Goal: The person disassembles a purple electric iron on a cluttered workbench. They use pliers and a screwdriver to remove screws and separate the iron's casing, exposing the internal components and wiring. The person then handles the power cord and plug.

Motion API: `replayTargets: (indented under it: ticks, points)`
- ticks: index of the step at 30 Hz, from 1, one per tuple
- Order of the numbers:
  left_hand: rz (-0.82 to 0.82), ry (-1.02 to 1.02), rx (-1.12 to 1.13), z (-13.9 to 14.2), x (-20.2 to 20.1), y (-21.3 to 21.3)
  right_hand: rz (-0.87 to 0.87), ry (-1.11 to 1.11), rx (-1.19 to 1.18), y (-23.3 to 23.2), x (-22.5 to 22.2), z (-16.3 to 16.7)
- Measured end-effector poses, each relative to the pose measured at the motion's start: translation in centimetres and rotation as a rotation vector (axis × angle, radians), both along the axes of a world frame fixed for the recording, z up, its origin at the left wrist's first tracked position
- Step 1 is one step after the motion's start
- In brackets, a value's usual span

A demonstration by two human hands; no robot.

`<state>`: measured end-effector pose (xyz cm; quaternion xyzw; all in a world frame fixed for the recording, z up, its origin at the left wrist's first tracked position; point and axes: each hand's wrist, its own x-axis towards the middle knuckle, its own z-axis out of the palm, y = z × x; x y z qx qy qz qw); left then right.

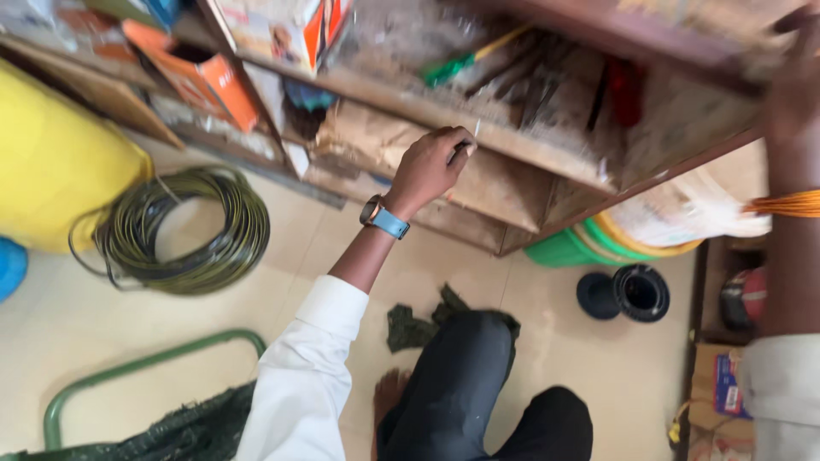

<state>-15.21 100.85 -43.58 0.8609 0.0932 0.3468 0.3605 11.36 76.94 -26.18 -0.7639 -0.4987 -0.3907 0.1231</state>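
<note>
While the left hand [431,166] pinches its fingers around a small thin object [475,130] at the wooden shelf [530,149] edge, the right hand [799,72], fingers unclear, grips higher; a slip could drop it among clutter.

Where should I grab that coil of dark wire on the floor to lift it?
Hook your fingers through the open centre of the coil of wire and grip the bundled loops on its near side, coming from above. It lies flat on the floor, and the loose strands on its left would likely snag.
</note>
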Motion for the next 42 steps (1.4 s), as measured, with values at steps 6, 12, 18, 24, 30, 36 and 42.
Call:
replayTargets:
  ticks: [6,12,18,24,30,36,42]
  points:
    - [-0.041,0.107,0.266,4.1,10.5,2.3,-0.127,-0.003,0.117,0.6,-1.4,0.3]
    - [-0.098,0.406,0.444,2.2,24.5,3.1,-0.135,0.120,0.205,1.0,-3.9,0.9]
    - [0.066,0.905,0.425,-7.0,29.7,1.6,-0.158,0.080,0.275,1.9,-5.0,2.0]
    - [0.133,1.016,0.375,-11.4,27.6,-0.9,-0.167,0.093,0.283,2.1,-5.0,2.9]
    - [0.226,1.048,0.407,-7.0,24.1,3.1,-0.165,0.173,0.258,1.6,-4.7,3.4]
    - [0.225,0.864,0.428,1.8,16.3,3.7,-0.014,0.300,0.316,0.2,-4.4,2.8]
    - [-0.340,0.937,0.226,11.8,-1.8,-9.6,0.291,1.048,0.090,-12.2,-15.4,3.3]
